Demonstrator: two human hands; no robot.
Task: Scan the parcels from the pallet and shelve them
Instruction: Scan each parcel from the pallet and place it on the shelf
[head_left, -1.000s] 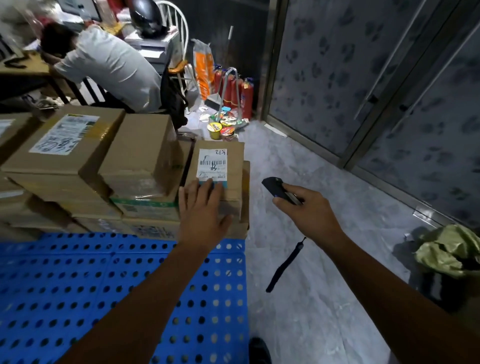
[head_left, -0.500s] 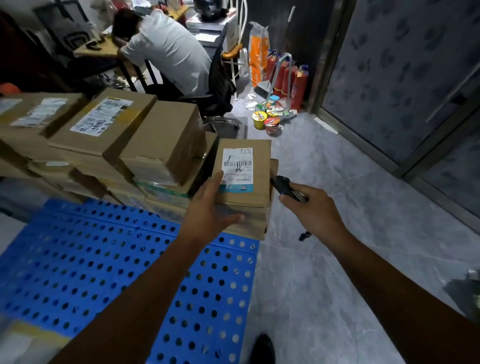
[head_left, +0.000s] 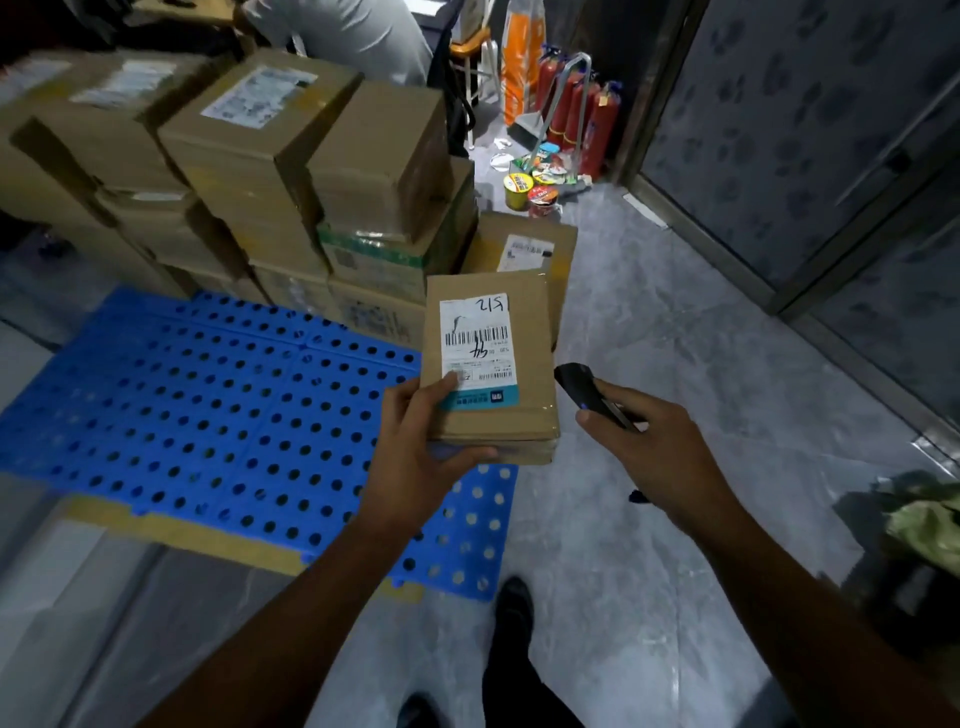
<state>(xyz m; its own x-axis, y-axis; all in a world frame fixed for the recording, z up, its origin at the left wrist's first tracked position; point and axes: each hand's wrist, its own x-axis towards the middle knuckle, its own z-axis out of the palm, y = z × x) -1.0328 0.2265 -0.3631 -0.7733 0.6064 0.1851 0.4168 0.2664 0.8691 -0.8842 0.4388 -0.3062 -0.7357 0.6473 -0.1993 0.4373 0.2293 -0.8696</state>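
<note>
My left hand (head_left: 415, 457) grips a small flat cardboard parcel (head_left: 530, 410) by its near left corner and holds it in the air, with its white barcode label facing up. My right hand (head_left: 654, 452) holds a black handheld scanner (head_left: 584, 389) just right of the parcel, nose pointing toward it. Behind, several brown cardboard parcels (head_left: 270, 156) are stacked on the far part of a blue perforated plastic pallet (head_left: 208, 426). Another labelled parcel (head_left: 524, 244) lies at the stack's right end.
A person in a white shirt (head_left: 353, 31) sits behind the stack. Red fire extinguishers (head_left: 582, 114), a dustpan and instant-noodle cups (head_left: 530, 187) stand by the far wall. Glass door panels (head_left: 810, 156) run along the right. A green bag (head_left: 924, 525) lies at the right edge.
My left hand has lifted the small parcel off the stack and drawn it toward me. The scanner hand has stayed beside it. The view has tilted down.
</note>
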